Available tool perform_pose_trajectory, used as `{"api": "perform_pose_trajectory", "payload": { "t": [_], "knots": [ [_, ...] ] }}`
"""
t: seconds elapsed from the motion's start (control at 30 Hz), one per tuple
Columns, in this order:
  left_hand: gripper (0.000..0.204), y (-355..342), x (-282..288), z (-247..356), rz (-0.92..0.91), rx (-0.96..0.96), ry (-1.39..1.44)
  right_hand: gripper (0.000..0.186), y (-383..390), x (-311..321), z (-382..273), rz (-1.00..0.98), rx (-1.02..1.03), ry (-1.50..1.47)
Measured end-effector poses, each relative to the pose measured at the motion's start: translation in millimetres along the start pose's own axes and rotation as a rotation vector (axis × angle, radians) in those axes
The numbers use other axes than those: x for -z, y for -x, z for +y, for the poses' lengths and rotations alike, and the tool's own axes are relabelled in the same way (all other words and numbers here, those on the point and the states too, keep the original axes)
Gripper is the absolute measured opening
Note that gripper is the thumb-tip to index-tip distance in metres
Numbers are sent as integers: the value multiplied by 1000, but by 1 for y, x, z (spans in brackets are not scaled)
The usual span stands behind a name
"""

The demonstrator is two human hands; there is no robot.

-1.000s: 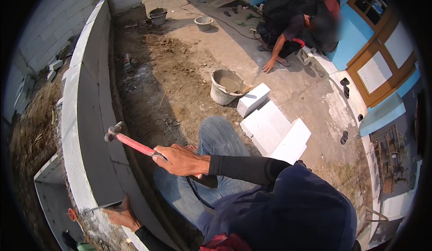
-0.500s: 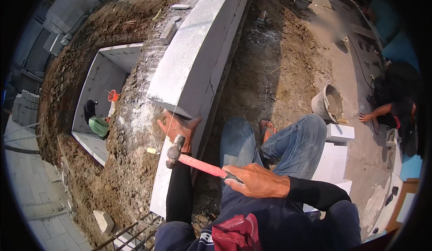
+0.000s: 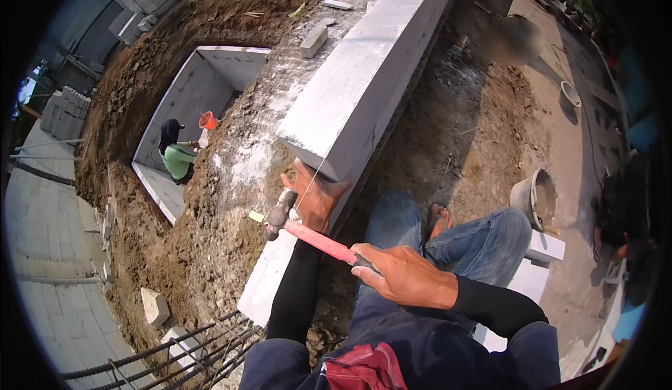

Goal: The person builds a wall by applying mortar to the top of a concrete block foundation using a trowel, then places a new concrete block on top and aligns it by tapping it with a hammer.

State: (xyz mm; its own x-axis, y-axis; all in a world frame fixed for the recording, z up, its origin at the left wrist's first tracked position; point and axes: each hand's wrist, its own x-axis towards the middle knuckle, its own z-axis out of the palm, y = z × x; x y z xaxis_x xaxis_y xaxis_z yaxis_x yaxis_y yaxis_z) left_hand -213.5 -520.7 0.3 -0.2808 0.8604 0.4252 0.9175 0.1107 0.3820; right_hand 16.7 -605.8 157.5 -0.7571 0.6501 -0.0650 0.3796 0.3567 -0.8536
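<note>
My right hand (image 3: 406, 276) is closed round the black grip of a hammer (image 3: 322, 242) with a red handle. Its grey metal head (image 3: 281, 211) hangs just over my left wrist and the lower white blocks. My left hand (image 3: 316, 195) spreads its fingers at the near end of a long white block (image 3: 350, 89), thumb to the right, seemingly touching the end face. That block lies on a lower course of white block (image 3: 269, 285), which shows beside my left forearm. A thin string (image 3: 309, 183) passes down from the block's edge over my left hand.
To the left a person in green (image 3: 178, 159) crouches in a block-lined pit (image 3: 157, 190) beside an orange bucket (image 3: 207, 120). Steel bars (image 3: 150, 355) stick out at lower left. A mortar bucket (image 3: 525, 197) and white blocks (image 3: 542, 249) stand right of my knee. Another person is at far right.
The view has shifted, so the scene sits further right and lower. The person in the pit has raised their head and torso. Both my hands keep much the same pose, the hammer still held.
</note>
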Motion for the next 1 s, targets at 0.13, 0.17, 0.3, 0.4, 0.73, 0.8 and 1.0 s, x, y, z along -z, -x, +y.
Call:
{"api": "perform_pose_trajectory", "payload": {
  "t": [0.13, 0.17, 0.3, 0.4, 0.73, 0.8, 1.0],
  "knots": [
    [87, -8, 10, 11, -309, 113, 205, 34, -6, 5, 7, 65, -33, -2],
    [88, -11, 18, 19, -394, 194, 201, 35, -8, 10, 9, 55, -50, 3],
    [99, 2, -19, -30, -304, 149, 151, 37, -11, 17, 15, 108, -11, 48],
    [120, 14, -28, -30, -136, 25, -83, 47, 8, 19, 19, -130, -125, -49],
    [140, 16, -18, -30, 53, -61, 22, 50, 83, 163, 7, 225, -379, -769],
    [140, 15, -26, -14, 51, -53, 52, 48, 62, 197, 36, 562, -372, -370],
    [134, 4, -4, -13, -55, 19, -38, 42, -52, 303, 38, 857, -60, 366]
  ]
}}
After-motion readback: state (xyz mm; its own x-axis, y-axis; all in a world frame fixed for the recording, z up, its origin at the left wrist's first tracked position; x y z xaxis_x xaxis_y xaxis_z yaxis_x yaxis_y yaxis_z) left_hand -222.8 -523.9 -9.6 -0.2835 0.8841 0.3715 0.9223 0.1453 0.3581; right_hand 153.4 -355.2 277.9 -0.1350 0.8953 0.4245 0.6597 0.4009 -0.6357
